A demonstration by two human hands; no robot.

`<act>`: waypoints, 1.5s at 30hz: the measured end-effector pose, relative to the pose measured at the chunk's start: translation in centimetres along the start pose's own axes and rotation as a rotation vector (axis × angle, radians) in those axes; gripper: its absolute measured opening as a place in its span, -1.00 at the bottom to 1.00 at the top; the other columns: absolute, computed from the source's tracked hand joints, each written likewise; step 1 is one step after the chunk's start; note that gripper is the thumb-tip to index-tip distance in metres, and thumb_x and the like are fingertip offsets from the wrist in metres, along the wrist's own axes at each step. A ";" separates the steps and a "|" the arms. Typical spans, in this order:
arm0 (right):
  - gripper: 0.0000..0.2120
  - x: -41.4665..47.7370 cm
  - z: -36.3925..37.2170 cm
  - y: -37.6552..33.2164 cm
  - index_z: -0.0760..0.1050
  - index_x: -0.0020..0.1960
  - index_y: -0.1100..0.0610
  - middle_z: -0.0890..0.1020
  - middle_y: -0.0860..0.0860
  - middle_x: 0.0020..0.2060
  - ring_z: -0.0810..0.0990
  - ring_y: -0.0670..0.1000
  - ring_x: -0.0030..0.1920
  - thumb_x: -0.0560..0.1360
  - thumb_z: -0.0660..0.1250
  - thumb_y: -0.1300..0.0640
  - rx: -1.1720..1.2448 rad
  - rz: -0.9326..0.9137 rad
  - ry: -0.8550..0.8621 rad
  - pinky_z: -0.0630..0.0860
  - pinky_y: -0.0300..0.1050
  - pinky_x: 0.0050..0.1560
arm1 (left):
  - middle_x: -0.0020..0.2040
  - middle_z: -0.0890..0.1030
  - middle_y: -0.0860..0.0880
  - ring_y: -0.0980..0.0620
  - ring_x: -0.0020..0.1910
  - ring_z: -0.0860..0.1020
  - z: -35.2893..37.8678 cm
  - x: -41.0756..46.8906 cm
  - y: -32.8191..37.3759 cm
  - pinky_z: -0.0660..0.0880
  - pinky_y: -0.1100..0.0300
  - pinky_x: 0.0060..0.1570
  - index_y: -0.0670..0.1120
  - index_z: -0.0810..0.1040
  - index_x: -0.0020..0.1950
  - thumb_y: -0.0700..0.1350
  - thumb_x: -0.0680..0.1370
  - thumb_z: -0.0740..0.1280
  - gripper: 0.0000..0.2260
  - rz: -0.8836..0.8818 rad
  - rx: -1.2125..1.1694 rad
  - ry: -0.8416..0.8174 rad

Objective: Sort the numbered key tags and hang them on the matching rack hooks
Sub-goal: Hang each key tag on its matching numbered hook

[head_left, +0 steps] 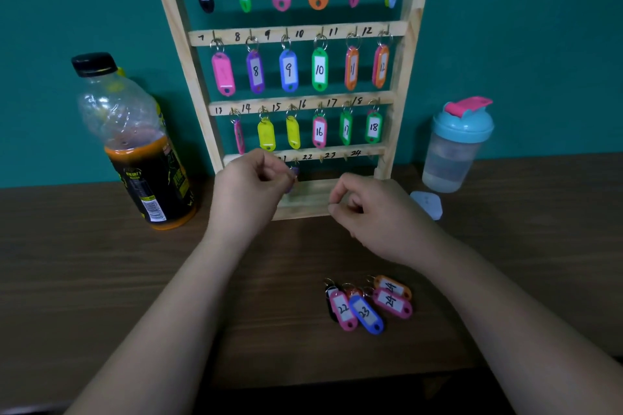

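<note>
A wooden key rack (401,77) leans against the teal wall, its upper three rows hung with coloured tags numbered up to 18. My left hand (251,189) is at the bottom rail near hook 21, pinching a purple tag (294,173) that it mostly hides. My right hand (369,212) hovers in front of the rack's base, fingers curled, thumb and forefinger together, nothing visible in it. Hooks 22, 23 and 24 (345,157) are bare. On the table lie loose tags: pink 22 (344,310), blue 23 (366,315), pink 24 (392,301), an orange one (392,286) and a black one.
A bottle with orange drink (135,145) stands left of the rack. A blue-lidded shaker cup (455,145) stands to the right, with a small pale blue object (428,204) on the table below it. The brown table's front edge (303,377) runs near my forearms.
</note>
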State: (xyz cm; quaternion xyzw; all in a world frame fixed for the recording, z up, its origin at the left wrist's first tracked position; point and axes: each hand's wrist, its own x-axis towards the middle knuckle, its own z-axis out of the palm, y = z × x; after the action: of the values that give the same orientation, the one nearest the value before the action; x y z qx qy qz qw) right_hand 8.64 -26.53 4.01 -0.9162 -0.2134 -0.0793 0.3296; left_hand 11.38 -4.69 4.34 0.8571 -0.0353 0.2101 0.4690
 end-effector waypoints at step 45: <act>-0.83 -2.8 -0.8 -0.4 0.65 0.02 -0.07 0.67 -0.06 -0.24 0.62 -0.09 -0.24 0.49 0.58 0.10 -0.016 -0.033 -0.465 0.49 -0.20 -0.27 | -0.14 0.74 0.13 0.30 -0.23 0.58 -0.5 -4.3 0.5 0.45 0.41 -0.18 0.06 0.75 -0.04 -0.17 0.46 0.60 -0.84 0.064 0.171 -0.832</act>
State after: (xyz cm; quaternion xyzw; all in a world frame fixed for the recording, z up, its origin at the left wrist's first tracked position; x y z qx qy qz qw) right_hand 5.96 -27.71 4.10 -0.9089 -0.2980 0.1267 0.2628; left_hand 7.19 -5.14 3.34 0.9032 -0.2306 -0.1371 0.3351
